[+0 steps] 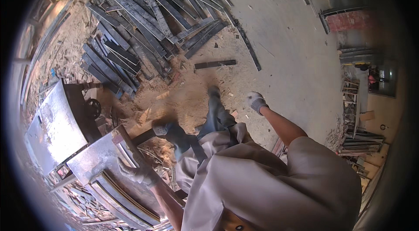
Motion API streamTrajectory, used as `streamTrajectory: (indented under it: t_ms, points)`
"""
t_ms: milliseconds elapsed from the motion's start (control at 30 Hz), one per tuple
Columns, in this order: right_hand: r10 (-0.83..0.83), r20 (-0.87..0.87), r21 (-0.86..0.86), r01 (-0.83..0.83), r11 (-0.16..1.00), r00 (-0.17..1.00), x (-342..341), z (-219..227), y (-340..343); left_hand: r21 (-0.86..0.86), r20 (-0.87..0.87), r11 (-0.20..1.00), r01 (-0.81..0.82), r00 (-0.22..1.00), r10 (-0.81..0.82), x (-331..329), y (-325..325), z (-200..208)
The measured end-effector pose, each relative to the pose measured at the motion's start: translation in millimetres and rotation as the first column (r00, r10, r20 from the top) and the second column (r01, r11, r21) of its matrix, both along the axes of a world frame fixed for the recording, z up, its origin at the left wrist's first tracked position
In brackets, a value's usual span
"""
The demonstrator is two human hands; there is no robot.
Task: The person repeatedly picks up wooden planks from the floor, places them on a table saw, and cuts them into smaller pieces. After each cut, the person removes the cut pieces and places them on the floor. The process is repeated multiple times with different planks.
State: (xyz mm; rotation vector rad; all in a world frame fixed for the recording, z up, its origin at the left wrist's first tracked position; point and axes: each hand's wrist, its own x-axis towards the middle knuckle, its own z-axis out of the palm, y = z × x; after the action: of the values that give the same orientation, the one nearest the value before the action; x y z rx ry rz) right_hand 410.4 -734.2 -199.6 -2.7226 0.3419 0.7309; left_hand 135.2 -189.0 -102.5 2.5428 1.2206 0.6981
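My left hand [140, 173], in a pale work glove, is over the metal machine table [89, 159] at the lower left. Its fingers are spread and nothing shows in them. A narrow upright-edged bar [124, 149] lies just beyond these fingers; whether they touch it I cannot tell. Beside that hand, several long dark-edged strips [124, 198] lie together on the table. My right hand [256, 101], gloved in white and grey, hangs out to the right above the concrete floor. Its fingers are curled in, with no object visible in them.
A large heap of dark board strips [139, 12] covers the floor ahead. One loose strip [215, 64] lies nearer my feet, amid sawdust [187, 89]. Left stands another metal tabletop [59, 122] with a black handwheel [93, 108]. Stacked boards [360, 143] line the right side.
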Motion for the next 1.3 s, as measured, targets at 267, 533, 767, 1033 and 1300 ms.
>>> streamTrajectory:
  t_ms: [267,533,767,1033,1300]
  points:
    - [0.066,-0.192,-0.076,-0.081,0.994,0.979,-4.9,-15.1,-148.5,-0.515,0.261,0.684,0.516,0.855,-0.448,181.7,-235.9,-39.9]
    - [0.223,-0.191,0.008,-0.226,0.974,0.956,98.0,-80.7,-132.6,-0.905,0.020,0.316,0.284,0.772,-0.636,252.6,-326.1,-125.4]
    - [0.388,-0.219,-0.065,-0.410,0.910,0.895,187.5,-248.1,-104.7,-0.919,0.094,0.271,0.285,0.829,-0.551,324.9,-355.7,-269.6]
    - [0.735,-0.232,-0.411,-0.749,0.520,0.637,229.7,-521.3,-100.5,-0.959,-0.106,0.282,0.002,0.925,-0.366,368.5,-381.0,-318.9]
    - [0.715,-0.564,0.154,-0.798,0.582,0.412,280.8,-461.3,-112.8,-0.986,-0.033,0.165,-0.013,0.992,-0.120,343.2,-426.7,-313.4]
